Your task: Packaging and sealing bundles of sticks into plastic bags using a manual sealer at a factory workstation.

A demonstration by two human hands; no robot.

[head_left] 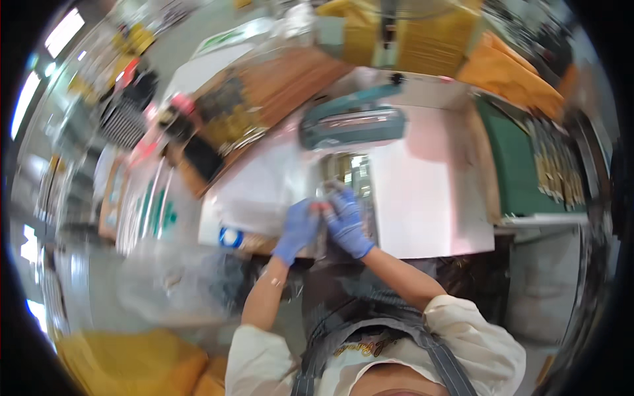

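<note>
Both my hands wear blue gloves and meet over the front part of a white work table. My left hand and my right hand pinch a small clear piece between their fingertips; motion blur hides what it is. Just beyond the hands a teal-grey machine head stands over the table.
A wooden board with dark and yellow parts lies at the back left. Green tray with rows of small parts sits at right. Yellow cartons stand behind, clear plastic bags lie at lower left, and a yellow heap lies below them.
</note>
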